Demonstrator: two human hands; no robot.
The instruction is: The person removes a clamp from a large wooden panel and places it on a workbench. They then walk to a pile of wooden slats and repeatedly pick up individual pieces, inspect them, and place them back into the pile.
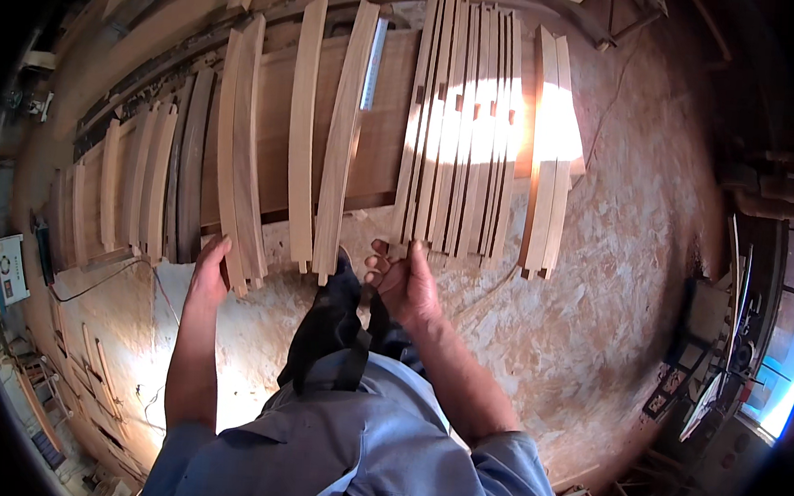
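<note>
My left hand [211, 268] is at the near end of a pale wooden strip [232, 138], against its left side; most of its fingers are hidden, so whether it grips the strip cannot be told. Beside that strip lies a second, slightly slanted wooden strip [254, 176]. My right hand [406, 285] is turned partly palm up with fingers apart, holding nothing I can see. It is just below the near ends of a row of several narrow wooden strips [429, 173] with small notches. Between my hands lie two wider-spaced strips, one left [303, 133] and one right [340, 144].
The strips lie across a broad brown board [380, 147]. A metal ruler [374, 65] lies beside one strip. Two strips [547, 166] rest farther right, in bright light. Shorter wooden pieces [138, 178] line the left. A thin cable [94, 293] crosses the mottled floor [612, 307].
</note>
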